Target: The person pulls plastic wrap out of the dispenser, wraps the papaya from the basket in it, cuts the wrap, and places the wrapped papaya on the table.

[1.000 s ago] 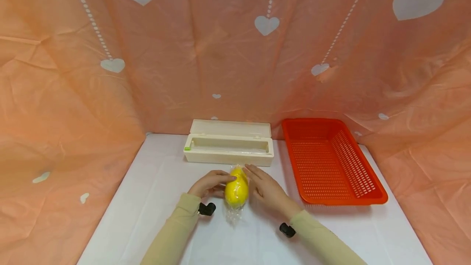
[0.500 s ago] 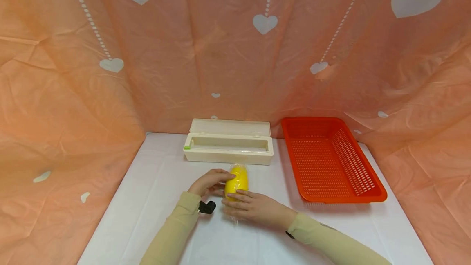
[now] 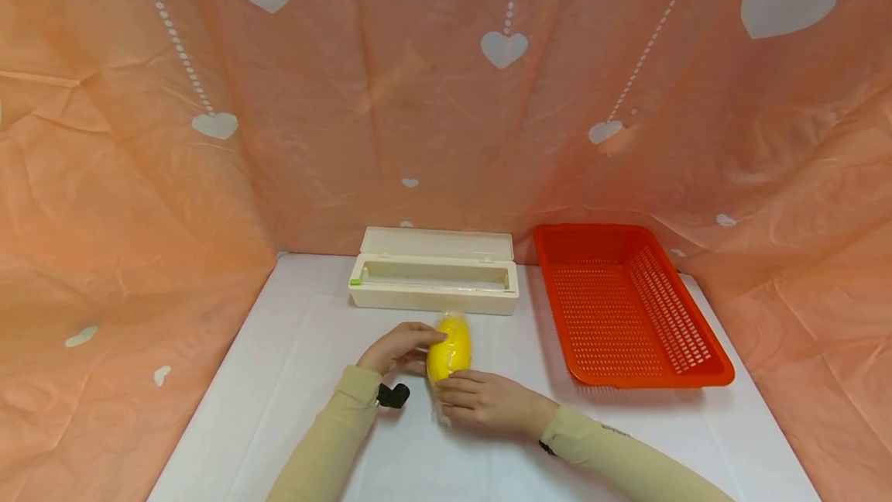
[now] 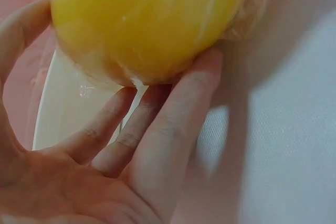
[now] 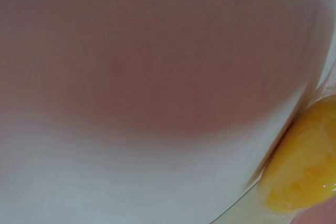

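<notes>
A smooth, oval yellow fruit [image 3: 451, 347] is wrapped in clear plastic film and stands out over the white tabletop. My left hand [image 3: 400, 347] holds it from the left, with fingers and thumb round its side; in the left wrist view the fingertips [image 4: 207, 64] press against its film-covered underside. My right hand [image 3: 488, 403] is at the near end, its fingers bent over the loose plastic wrap [image 3: 440, 410] there. Its thumb is hidden. In the right wrist view the fruit [image 5: 304, 161] appears only at the right edge.
Behind the fruit stands a long cream plastic-wrap dispenser [image 3: 432, 300] with its lid [image 3: 437, 243] raised. A red perforated basket [image 3: 567, 331] sits at the right. Orange sheeting with white hearts hangs around the white table [image 3: 313, 308].
My right hand has moved from the fruit's far right side to its near end, where its fingers now bend over the film. The left hand keeps its hold; the fruit has turned slightly.
</notes>
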`<state>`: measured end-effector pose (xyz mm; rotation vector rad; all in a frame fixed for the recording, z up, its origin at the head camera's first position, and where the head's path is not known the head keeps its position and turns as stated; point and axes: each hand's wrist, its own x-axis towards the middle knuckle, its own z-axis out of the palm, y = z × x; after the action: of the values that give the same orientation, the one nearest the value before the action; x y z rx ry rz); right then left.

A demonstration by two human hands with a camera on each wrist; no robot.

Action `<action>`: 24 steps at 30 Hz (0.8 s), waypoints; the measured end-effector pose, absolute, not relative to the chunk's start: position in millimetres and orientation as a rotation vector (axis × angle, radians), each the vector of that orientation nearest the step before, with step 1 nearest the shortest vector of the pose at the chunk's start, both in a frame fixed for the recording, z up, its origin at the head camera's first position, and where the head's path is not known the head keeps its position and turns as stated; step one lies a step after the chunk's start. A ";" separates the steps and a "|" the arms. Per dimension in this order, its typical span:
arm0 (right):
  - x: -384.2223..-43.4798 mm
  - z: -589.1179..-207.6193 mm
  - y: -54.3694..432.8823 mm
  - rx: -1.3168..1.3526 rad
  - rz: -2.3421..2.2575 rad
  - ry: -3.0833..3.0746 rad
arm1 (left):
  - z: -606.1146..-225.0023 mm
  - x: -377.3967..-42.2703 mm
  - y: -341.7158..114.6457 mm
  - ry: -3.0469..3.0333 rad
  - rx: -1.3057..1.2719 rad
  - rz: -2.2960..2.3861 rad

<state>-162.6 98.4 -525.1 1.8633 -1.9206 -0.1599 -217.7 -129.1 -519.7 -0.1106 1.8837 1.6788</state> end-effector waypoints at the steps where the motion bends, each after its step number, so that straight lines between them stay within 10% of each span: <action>1: -162.5 -524.9 98.5 1.855 -0.118 -1.929 | -519.8 -217.4 -129.1 1.886 -0.111 1.677; 24: -161.0 -543.8 83.5 0.982 1.319 -2.348 | -521.1 -215.8 -127.2 1.839 -0.110 1.734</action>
<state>-161.0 83.5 -543.8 0.9816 -2.3484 1.3192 -215.8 -127.2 -521.1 -0.1098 1.8391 1.7335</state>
